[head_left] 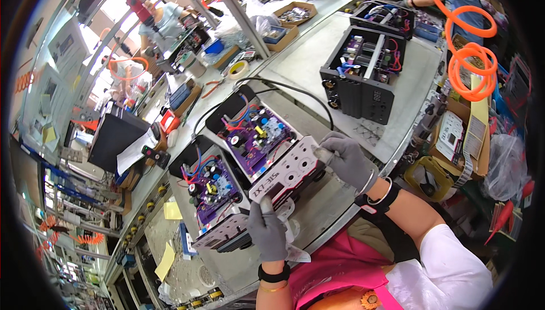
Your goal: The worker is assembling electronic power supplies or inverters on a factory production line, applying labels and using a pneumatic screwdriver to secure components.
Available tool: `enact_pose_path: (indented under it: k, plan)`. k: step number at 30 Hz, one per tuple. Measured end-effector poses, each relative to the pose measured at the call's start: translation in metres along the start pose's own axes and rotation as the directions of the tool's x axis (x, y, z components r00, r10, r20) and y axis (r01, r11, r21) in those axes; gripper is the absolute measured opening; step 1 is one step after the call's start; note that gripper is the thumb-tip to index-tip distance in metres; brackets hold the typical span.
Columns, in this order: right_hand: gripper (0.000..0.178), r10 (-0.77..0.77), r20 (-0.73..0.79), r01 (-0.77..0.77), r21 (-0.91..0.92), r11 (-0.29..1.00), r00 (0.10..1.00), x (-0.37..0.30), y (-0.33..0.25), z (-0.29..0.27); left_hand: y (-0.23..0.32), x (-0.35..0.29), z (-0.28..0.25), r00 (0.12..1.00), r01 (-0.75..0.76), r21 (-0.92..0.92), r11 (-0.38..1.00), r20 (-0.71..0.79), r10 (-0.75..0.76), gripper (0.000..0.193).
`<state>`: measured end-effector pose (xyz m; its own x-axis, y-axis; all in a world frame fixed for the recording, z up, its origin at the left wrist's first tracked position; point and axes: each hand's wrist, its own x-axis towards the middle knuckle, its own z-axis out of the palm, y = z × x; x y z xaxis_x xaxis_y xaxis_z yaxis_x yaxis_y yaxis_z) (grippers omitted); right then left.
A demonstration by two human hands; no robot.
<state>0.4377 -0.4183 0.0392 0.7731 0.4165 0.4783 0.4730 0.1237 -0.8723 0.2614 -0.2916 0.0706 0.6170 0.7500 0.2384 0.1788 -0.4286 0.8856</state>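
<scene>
Between my two grey-gloved hands is a white front panel (pixel 284 172) with a dark display window and round holes, tilted up toward the right. My left hand (pixel 267 233) pinches its left end, thumb on the face. At the other end, my right hand (pixel 346 161) grips the corner with thumb and fingers. Directly behind the panel sits an open device housing with a purple circuit board (pixel 252 140); whether the panel is fastened to it I cannot tell. A second open unit with a purple board (pixel 213 193) stands to the left, close beside it.
Black open-topped devices (pixel 363 91) stand on the bench at the back right, near a co-worker's hand (pixel 404 3). A black cable (pixel 284 82) arches behind the units. Orange coiled hose (pixel 471 72) hangs at right. Tape (pixel 238 70) and a yellow container (pixel 427 178) lie nearby.
</scene>
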Motion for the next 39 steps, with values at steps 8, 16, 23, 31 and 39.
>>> enact_pose_path:
  k: [8, 16, 23, 31, 39]
  plan:
    - [0.019, -0.009, -0.002, 0.009, 0.016, 1.0, 1.0, 0.0, 0.001, 0.001, 0.007, -0.001, 0.0, 0.994, 0.111, -0.058, 0.992, 0.017, -0.111, 0.03]
    - [0.019, -0.017, -0.013, 0.017, 0.053, 0.998, 1.0, 0.001, 0.0, 0.003, 0.005, 0.002, 0.0, 0.995, 0.104, -0.005, 0.995, -0.009, -0.104, 0.031]
    - [0.019, 0.049, -0.017, -0.05, -0.109, 0.993, 0.999, 0.002, -0.009, 0.002, 0.01, 0.01, -0.003, 0.995, 0.091, 0.214, 0.973, 0.016, -0.097, 0.036]
    - [0.023, -0.196, 0.062, 0.197, -0.552, 0.81, 0.979, 0.017, -0.006, -0.004, 0.032, 0.01, -0.004, 0.999, -0.044, 0.585, 0.81, 0.016, 0.042, 0.039]
    - [0.04, 0.257, 0.171, -0.033, -0.771, 0.636, 0.951, 0.018, -0.001, -0.023, 0.033, -0.004, -0.009, 0.999, -0.038, 0.728, 0.685, 0.043, 0.009, 0.038]
